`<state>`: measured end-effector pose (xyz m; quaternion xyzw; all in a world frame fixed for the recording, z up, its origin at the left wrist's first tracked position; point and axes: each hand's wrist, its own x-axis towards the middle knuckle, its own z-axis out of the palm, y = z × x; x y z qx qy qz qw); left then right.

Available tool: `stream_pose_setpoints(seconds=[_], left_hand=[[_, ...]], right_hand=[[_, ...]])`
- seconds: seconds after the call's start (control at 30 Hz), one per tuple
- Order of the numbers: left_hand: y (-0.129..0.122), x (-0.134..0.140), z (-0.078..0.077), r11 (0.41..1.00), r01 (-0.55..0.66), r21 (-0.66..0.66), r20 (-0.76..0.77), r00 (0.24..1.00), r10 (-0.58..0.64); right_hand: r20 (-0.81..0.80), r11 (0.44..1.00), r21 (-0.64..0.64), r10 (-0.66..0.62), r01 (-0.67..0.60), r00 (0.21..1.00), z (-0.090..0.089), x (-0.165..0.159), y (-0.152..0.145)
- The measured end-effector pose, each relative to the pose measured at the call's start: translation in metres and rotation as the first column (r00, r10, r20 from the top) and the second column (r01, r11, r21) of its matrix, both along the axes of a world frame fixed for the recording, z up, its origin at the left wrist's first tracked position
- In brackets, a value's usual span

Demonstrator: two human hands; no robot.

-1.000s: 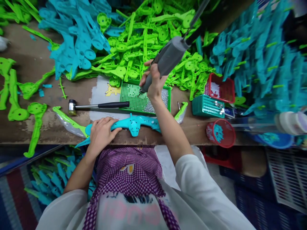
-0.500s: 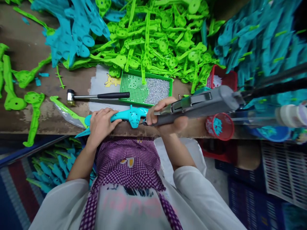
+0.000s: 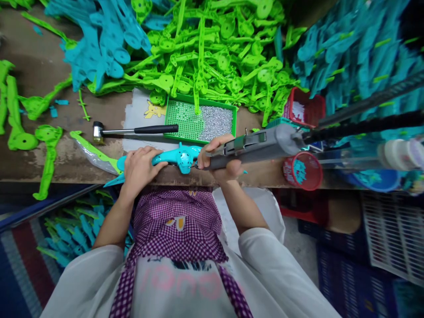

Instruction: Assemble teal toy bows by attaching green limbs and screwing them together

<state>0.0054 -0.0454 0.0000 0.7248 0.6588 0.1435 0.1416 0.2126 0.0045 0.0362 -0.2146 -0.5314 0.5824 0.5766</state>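
My left hand (image 3: 141,170) is closed over the left part of a blue plastic toy body (image 3: 184,158), which lies along the bench's front edge. A green and translucent curved blade (image 3: 96,154) sticks out to its left. Wrapped round a grey electric screwdriver (image 3: 255,148) is my right hand (image 3: 221,161). The tool lies nearly level, its tip end at the right part of the toy body; the exact contact point is hidden by my fingers.
Behind the toy stands a green tray (image 3: 217,123) of small metal screws. A hammer (image 3: 139,130) lies left of it. Green plastic halves (image 3: 225,57) and blue parts (image 3: 102,44) are heaped behind. Red baskets (image 3: 303,171) and hanging cords (image 3: 364,128) are on the right.
The electric screwdriver and my right hand have shifted slightly left, with the tool's rear end moving most. My left hand keeps its hold on the toy body. The view has shifted a little.
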Motion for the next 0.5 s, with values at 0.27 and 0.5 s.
stream_pose_setpoints(seconds=[0.27,0.5], left_hand=[[0.000,-0.001,-0.003,1.000,0.001,0.003,-0.004,1.000,-0.001],[0.002,-0.002,-0.003,1.000,0.016,-0.012,-0.008,1.000,-0.016]], right_hand=[[0.078,0.995,-0.075,0.068,-0.062,0.995,-0.008,0.000,-0.001],[0.255,0.986,-0.168,0.050,-0.007,0.966,-0.015,0.000,-0.005]])
